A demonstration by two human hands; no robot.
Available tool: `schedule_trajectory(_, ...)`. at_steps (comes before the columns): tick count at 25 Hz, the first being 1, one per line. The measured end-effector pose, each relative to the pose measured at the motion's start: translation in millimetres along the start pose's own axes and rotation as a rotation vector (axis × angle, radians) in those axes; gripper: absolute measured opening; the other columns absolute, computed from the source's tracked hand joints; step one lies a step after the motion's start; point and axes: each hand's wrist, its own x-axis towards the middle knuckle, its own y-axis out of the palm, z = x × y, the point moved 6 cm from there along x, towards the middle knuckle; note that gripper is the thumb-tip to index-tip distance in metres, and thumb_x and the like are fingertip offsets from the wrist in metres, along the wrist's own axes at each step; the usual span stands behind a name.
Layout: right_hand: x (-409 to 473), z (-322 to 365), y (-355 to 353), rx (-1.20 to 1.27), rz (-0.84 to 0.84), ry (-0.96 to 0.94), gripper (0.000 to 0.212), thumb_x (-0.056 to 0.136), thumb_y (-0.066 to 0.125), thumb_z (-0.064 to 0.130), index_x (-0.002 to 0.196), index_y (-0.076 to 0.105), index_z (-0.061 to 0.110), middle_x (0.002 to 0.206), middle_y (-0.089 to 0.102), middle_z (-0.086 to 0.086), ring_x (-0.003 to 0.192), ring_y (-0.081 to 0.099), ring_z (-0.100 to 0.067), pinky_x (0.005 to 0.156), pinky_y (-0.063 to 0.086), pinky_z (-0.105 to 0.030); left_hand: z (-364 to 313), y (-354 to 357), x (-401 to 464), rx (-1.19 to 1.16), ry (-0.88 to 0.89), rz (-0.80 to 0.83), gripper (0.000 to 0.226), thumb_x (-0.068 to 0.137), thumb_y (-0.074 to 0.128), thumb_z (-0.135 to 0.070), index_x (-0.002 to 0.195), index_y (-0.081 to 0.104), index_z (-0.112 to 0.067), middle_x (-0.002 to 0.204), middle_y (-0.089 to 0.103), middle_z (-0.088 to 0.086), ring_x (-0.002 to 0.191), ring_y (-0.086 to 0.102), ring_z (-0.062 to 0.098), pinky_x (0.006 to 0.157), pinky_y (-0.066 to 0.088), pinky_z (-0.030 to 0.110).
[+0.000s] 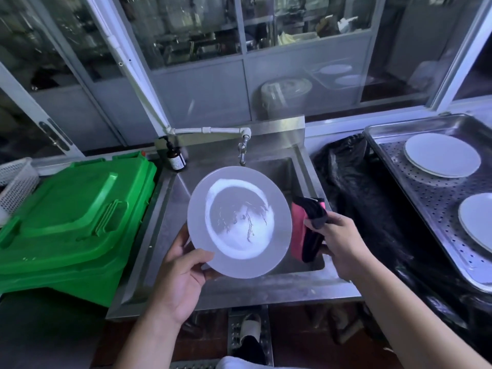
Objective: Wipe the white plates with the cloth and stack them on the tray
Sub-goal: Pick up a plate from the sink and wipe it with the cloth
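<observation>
Left-hand [183, 278] grip, round glossy plate [239, 222]

The sink [269, 171] is the landmark: a bin [72, 222] lies left of it, a soap bottle [175, 155] at its back-left corner, a tap [242, 150] behind, a tray [394, 139] holding 2 plates [442, 155] [476, 219] right.

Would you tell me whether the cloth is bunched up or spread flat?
Bunched up: the cloth hangs in folds, gripped by the right hand.
</observation>
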Motion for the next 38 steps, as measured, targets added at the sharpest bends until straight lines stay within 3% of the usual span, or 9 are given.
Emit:
schedule_trajectory(7, -39.5, 30.3, -11.4, 0.010, -0.126, -0.185, 0.016, 0.086, 0.067, -0.002, 0.078, 0.074, 0.010, 0.071, 0.067, -0.011, 0.069, 0.059, -0.020, 0.066, 0.047, -0.040, -21.1, 26.0, -12.6, 0.059, 0.065, 0.075, 0.078, 0.064, 0.065, 0.009, 0.129, 0.064, -0.035, 0.114, 0.071, 0.003, 0.101, 0.066, 0.026, 0.065, 0.061, 0.044)
schedule_trajectory(12, -54.2, 134.8, 18.7, -0.500, -0.200, -0.671, 0.009, 0.083, 0.066, 0.014, 0.076, 0.071, 0.011, 0.072, 0.060, -0.007, 0.067, 0.056, -0.026, 0.061, 0.040, -0.038, -32.1, 54.7, -16.4, 0.162, 0.089, 0.159, 0.082, 0.065, 0.061, 0.005, 0.130, 0.062, -0.045, 0.125, 0.068, 0.002, 0.111, 0.064, 0.028, 0.072, 0.059, 0.045)
schedule_trajectory(15, -44.6, 167.8, 68.0, -0.802, -0.234, -0.755, 0.018, 0.093, 0.058, 0.017, 0.086, 0.073, 0.023, 0.084, 0.054, 0.003, 0.072, 0.050, -0.025, 0.061, 0.031, -0.036, -38.3, 78.1, -17.5, 0.173, 0.108, 0.226, 0.078, 0.066, 0.059, 0.006, 0.126, 0.066, -0.043, 0.117, 0.071, 0.003, 0.100, 0.065, 0.023, 0.068, 0.056, 0.042)
schedule_trajectory(19, -37.4, 159.0, 114.7, -0.522, -0.001, -0.785, 0.030, 0.085, 0.056, 0.001, 0.072, 0.066, 0.027, 0.082, 0.058, 0.001, 0.074, 0.052, -0.017, 0.064, 0.034, -0.031, -60.9, 89.2, -18.0, 0.236, 0.206, 0.215, 0.078, 0.067, 0.056, 0.006, 0.123, 0.067, -0.048, 0.106, 0.071, 0.003, 0.090, 0.063, 0.021, 0.072, 0.046, 0.044)
schedule_trajectory(25, -76.7, 151.8, 154.9, -0.383, 0.439, -0.945, 0.038, 0.077, 0.057, -0.003, 0.103, 0.078, 0.015, 0.095, 0.064, 0.007, 0.093, 0.059, -0.003, 0.085, 0.042, -0.011, -85.6, 75.7, -16.3, 0.196, 0.272, 0.200, 0.082, 0.067, 0.053, 0.008, 0.136, 0.058, -0.035, 0.114, 0.073, 0.003, 0.093, 0.069, 0.016, 0.064, 0.057, 0.038)
schedule_trajectory(28, -78.5, 142.7, 150.3, -0.404, 0.547, -0.911, 0.041, 0.079, 0.058, -0.006, 0.106, 0.078, 0.018, 0.099, 0.064, 0.011, 0.098, 0.064, -0.005, 0.092, 0.048, -0.020, -89.6, 69.7, -12.3, 0.034, 0.234, 0.212, 0.075, 0.062, 0.079, -0.011, 0.133, 0.056, -0.011, 0.112, 0.072, 0.014, 0.100, 0.069, 0.028, 0.070, 0.057, 0.046)
schedule_trajectory(31, -81.6, 132.3, 142.0, -0.438, 0.613, -0.849, 0.047, 0.078, 0.057, -0.007, 0.107, 0.079, 0.022, 0.103, 0.065, 0.007, 0.100, 0.066, -0.008, 0.096, 0.051, -0.030, -88.5, 71.9, -9.8, -0.092, 0.206, 0.203, 0.063, 0.057, 0.090, -0.039, 0.111, 0.069, -0.013, 0.099, 0.071, 0.014, 0.086, 0.066, 0.033, 0.070, 0.053, 0.045)
schedule_trajectory(34, -88.9, 120.2, 130.2, -0.480, 0.692, -0.781, 0.045, 0.076, 0.052, 0.000, 0.106, 0.079, 0.020, 0.105, 0.064, 0.008, 0.093, 0.067, -0.002, 0.088, 0.052, -0.022, -84.3, 73.8, -6.8, -0.047, 0.243, 0.141, 0.048, 0.073, 0.071, -0.016, 0.120, 0.071, -0.026, 0.108, 0.075, 0.012, 0.082, 0.072, 0.026, 0.059, 0.059, 0.037)
schedule_trajectory(38, -87.1, 92.2, 109.2, -0.578, 0.742, -0.693, 0.042, 0.080, 0.055, -0.003, 0.101, 0.078, 0.026, 0.104, 0.064, 0.010, 0.095, 0.067, -0.004, 0.090, 0.051, -0.024, -72.2, 55.1, 4.0, -0.001, 0.220, 0.069, 0.064, 0.067, 0.059, 0.000, 0.126, 0.068, -0.022, 0.121, 0.072, 0.015, 0.102, 0.069, 0.033, 0.071, 0.062, 0.040)
